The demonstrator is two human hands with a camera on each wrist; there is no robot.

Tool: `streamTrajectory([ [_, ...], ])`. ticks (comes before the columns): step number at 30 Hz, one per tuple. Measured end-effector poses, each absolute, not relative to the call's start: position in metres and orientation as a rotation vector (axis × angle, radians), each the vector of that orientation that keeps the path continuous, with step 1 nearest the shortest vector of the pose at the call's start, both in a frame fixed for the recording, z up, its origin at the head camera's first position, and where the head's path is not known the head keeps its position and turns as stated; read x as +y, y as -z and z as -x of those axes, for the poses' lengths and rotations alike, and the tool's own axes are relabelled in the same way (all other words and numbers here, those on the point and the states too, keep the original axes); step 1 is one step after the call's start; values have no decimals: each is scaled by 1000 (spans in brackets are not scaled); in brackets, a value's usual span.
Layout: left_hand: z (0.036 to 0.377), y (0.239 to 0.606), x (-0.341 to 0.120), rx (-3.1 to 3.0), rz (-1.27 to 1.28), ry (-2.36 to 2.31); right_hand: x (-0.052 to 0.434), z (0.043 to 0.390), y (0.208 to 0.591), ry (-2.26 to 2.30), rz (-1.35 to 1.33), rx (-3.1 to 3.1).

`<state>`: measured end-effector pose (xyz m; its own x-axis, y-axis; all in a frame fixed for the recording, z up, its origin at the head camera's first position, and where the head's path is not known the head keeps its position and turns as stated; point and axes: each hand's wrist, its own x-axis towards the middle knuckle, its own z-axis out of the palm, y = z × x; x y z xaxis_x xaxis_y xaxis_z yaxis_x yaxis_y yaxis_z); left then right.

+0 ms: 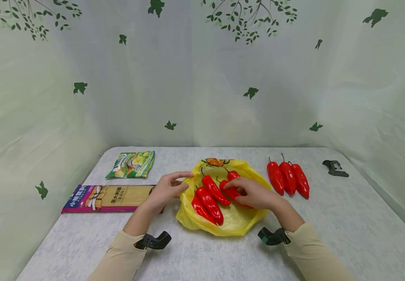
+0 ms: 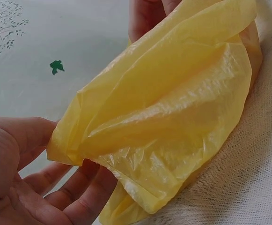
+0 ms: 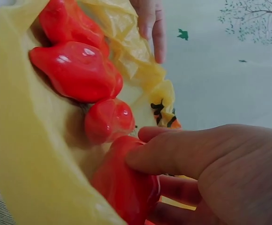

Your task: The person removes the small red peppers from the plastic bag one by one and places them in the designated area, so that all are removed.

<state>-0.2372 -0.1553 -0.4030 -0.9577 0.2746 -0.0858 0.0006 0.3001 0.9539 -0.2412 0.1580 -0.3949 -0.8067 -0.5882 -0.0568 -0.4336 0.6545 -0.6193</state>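
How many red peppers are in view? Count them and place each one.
7, possibly more hidden. Three lie side by side on the table, right of the yellow bag. Four are in the bag, and one under the right hand at.

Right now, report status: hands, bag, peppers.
Left hand pinches yellow bag rim, holding it open. Right hand grips a red pepper inside the bag. Three peppers wait on the table, nothing blocking.
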Motion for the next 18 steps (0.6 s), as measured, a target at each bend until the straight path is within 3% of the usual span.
streamTrajectory([
  [9,238,403,-156,2330,-247,-1717,166,242,384,945,902,2644],
  [18,238,402,-155,2330,-231,-1718,176,240,368,1065,794,2672],
])
